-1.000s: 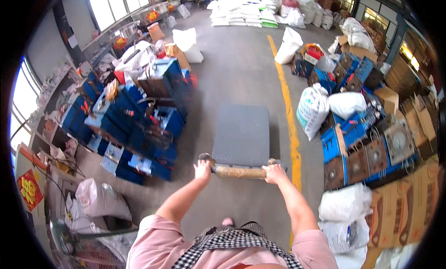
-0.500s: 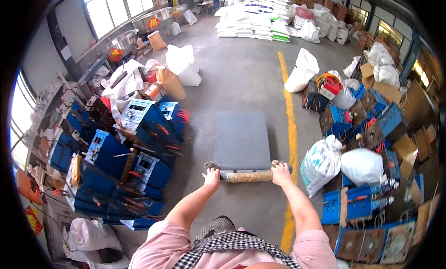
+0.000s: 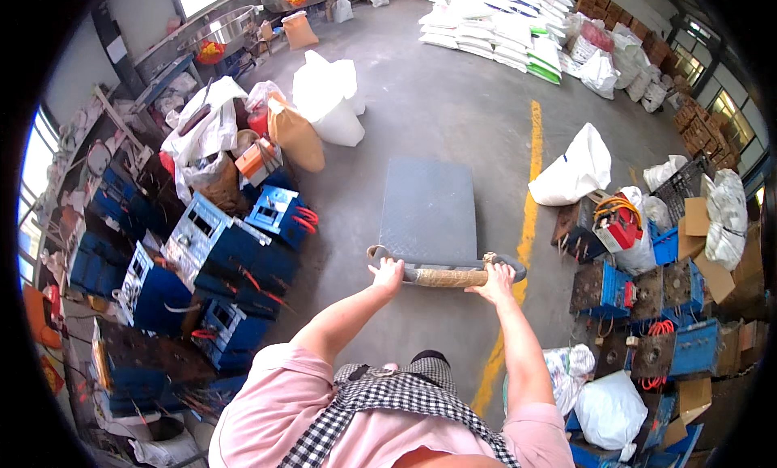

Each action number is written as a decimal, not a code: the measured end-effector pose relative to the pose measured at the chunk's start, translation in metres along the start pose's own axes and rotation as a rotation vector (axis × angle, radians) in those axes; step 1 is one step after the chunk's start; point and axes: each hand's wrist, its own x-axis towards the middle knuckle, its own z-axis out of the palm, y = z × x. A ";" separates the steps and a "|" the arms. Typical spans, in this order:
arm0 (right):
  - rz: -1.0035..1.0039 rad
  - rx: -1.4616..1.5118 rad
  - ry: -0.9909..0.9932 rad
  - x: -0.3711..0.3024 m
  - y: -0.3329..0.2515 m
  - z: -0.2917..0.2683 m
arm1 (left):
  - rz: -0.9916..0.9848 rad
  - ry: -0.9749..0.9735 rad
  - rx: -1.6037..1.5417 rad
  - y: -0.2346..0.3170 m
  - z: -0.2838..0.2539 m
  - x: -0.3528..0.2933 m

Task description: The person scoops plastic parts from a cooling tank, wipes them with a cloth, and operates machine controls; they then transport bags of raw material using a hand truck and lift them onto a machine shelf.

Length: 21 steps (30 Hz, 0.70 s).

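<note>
In front of me is a platform trolley with a flat grey deck (image 3: 429, 205) that carries nothing. Its push handle (image 3: 445, 278) crosses the near end, and brown wrapping covers the middle of the bar. My left hand (image 3: 388, 276) is closed around the left end of the handle. Near the right end, beside a ragged bit of wrapping, my right hand (image 3: 494, 284) grips the same bar. Both arms reach forward.
Blue metal moulds (image 3: 214, 241) and a tan sack (image 3: 295, 132) crowd the left side. Along the right stand a white sack (image 3: 573, 167), more moulds (image 3: 599, 290) and cardboard. A yellow floor line (image 3: 530, 193) runs right of the trolley. Stacked white bags (image 3: 494, 31) lie ahead.
The trolley and I have moved forward; the white sack and moulds on the right are now nearer. The view has turned slightly left. Both hands keep their hold on the handle.
</note>
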 end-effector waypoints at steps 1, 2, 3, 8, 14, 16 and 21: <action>-0.013 0.014 0.010 0.032 0.009 -0.005 | -0.005 0.017 -0.001 0.003 -0.007 0.030; -0.036 0.010 0.063 0.066 0.018 -0.007 | -0.011 0.034 -0.001 0.005 -0.014 0.060; -0.058 0.000 0.110 0.098 0.030 -0.006 | -0.017 0.046 -0.010 0.009 -0.015 0.089; -0.072 -0.044 0.114 0.252 0.058 -0.018 | -0.040 0.049 -0.056 0.012 -0.050 0.244; 0.021 -0.092 -0.123 0.419 0.079 -0.037 | -0.038 -0.042 -0.096 0.015 -0.094 0.401; 0.003 -0.087 -0.046 0.473 0.077 -0.038 | -0.090 -0.003 -0.090 0.002 -0.102 0.454; 0.009 -0.024 0.028 0.594 0.096 -0.029 | -0.021 0.012 -0.013 -0.007 -0.128 0.558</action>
